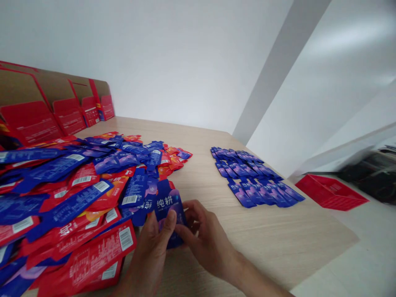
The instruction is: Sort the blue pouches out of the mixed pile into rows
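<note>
A dark blue printed packet (169, 201) with purple shapes and white lettering is held between my two hands above the near part of the table. My left hand (156, 241) pinches its lower left, the thumb lying across the front. My right hand (206, 235) grips its lower right side, with the fingers partly curled behind it. To the left, a loose heap of flat red packets (102, 251) and blue packets (66, 165) reaches up to my left hand. Beyond my right hand, similar blue packets (262, 192) lie in overlapping rows.
Red cardboard boxes (29, 121) with raised brown flaps stand along the back left. A red box (332, 192) is beyond the right edge of the wooden table (198, 136). A white wall rises behind, and blurred dark items (371, 169) sit at the far right.
</note>
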